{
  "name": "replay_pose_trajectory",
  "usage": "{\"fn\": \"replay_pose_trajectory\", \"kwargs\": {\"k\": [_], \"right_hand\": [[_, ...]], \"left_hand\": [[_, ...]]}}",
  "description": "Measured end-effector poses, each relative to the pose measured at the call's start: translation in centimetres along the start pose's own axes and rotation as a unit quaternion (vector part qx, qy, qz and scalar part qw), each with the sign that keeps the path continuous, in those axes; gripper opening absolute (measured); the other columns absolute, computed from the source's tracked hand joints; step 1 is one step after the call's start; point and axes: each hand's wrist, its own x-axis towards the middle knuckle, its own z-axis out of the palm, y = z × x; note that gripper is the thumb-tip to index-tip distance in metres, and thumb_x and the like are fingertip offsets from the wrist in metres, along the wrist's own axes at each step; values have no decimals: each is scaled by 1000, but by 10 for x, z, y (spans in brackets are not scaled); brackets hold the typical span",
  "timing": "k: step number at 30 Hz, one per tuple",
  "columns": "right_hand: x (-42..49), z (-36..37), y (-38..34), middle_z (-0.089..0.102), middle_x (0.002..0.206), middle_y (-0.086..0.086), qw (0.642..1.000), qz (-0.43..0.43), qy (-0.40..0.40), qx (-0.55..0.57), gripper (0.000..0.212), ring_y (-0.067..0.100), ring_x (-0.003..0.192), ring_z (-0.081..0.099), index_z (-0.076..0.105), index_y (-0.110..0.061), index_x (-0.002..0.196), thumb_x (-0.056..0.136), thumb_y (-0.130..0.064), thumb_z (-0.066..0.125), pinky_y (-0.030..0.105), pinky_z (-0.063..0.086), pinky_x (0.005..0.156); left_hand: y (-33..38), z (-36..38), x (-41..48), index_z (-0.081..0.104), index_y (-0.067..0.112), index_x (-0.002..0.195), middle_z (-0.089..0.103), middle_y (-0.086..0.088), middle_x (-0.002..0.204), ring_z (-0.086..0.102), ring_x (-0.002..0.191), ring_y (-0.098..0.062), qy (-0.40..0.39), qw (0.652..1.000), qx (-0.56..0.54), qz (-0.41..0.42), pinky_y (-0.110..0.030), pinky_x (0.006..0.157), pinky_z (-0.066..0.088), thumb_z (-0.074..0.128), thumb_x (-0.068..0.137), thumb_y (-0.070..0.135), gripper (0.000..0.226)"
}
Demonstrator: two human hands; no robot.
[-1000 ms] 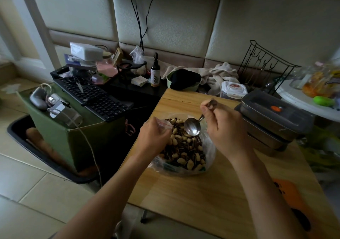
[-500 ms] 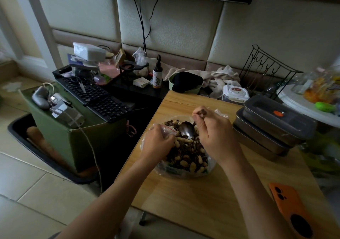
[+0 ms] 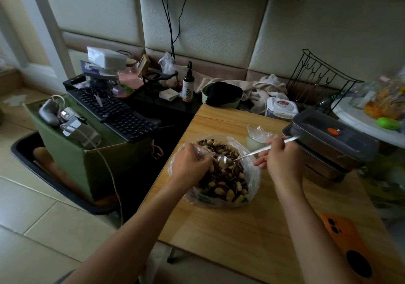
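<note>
A clear plastic bag (image 3: 252, 187) full of peanuts and dark seeds (image 3: 225, 185) sits on the wooden table (image 3: 230, 229). My left hand (image 3: 190, 165) grips the bag's left rim and holds it open. My right hand (image 3: 282, 161) holds the handle of a metal spoon (image 3: 249, 153). The spoon lies low and slanted, its bowl resting among the nuts close to my left hand's fingers.
Stacked lidded metal containers (image 3: 333, 141) stand right of the bag, with an orange phone (image 3: 348, 244) at the table's front right. A crumpled plastic piece (image 3: 257, 132) lies behind the bag. Keyboards (image 3: 118, 113) on a green box (image 3: 92, 165) and assorted clutter fill the left and back.
My right hand has drawn back to the right and lowered the handle, so the spoon now lies flatter with its bowl dipped into the nuts. My left hand still holds the bag's rim.
</note>
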Motion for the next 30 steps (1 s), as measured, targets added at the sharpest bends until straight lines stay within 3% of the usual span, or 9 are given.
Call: {"fn": "replay_pose_trajectory", "kwargs": {"k": [4,9,12,15,22,25,28,30], "right_hand": [[4,-8,5,70,71,15,995,81,18,63,30,13,48,68,59,-9,95,112,-23,39,21,52,46],[-1,-17,-11,67,64,11,999,-15,37,16,32,7,43,62,62,-9,95,112,-25,39,14,43,40],[-4,-22,-18,65,62,6,997,-58,47,7,33,11,46,64,61,-13,95,112,-28,38,15,43,42],[-4,-27,-18,65,63,5,997,-48,56,25,32,12,46,65,60,-14,95,112,-28,37,17,43,43],[2,-36,-24,64,61,7,993,-48,79,72,34,14,43,63,62,-6,98,111,-25,37,19,42,41],[-3,-36,-32,65,61,8,991,-90,65,79,32,17,45,64,61,-6,99,111,-24,38,20,42,42],[-9,-33,-41,65,64,2,983,-167,55,56,34,15,48,66,63,-4,104,112,-27,39,22,46,44],[-12,-31,-47,65,67,-2,969,-239,48,28,34,12,50,66,64,-6,106,112,-29,41,21,48,44]], "left_hand": [[4,-3,0,58,15,103,62,2,93,63,88,-17,-19,1000,-19,-11,-43,81,58,70,87,35,28],[12,-8,-4,58,20,102,64,5,96,64,95,-19,-26,1000,-9,-2,-49,93,54,71,85,38,28],[17,-9,-7,58,15,105,66,0,100,64,96,-21,-32,999,1,1,-48,90,54,76,82,35,35],[18,-8,-10,59,11,106,66,-3,100,63,94,-21,-29,1000,4,-2,-45,85,55,76,83,33,36],[20,-4,-10,60,15,103,63,3,96,60,90,-16,-32,999,15,14,-39,81,50,73,86,38,32],[23,-3,-11,58,18,102,59,9,89,53,81,-9,-23,999,26,30,-32,73,38,70,89,40,29],[27,-2,-8,58,19,109,62,7,96,54,80,-5,-42,998,17,38,-23,65,35,69,91,41,31],[30,1,-4,58,18,115,64,6,100,60,91,-12,-52,998,-15,41,-30,79,47,71,89,42,38]]}}
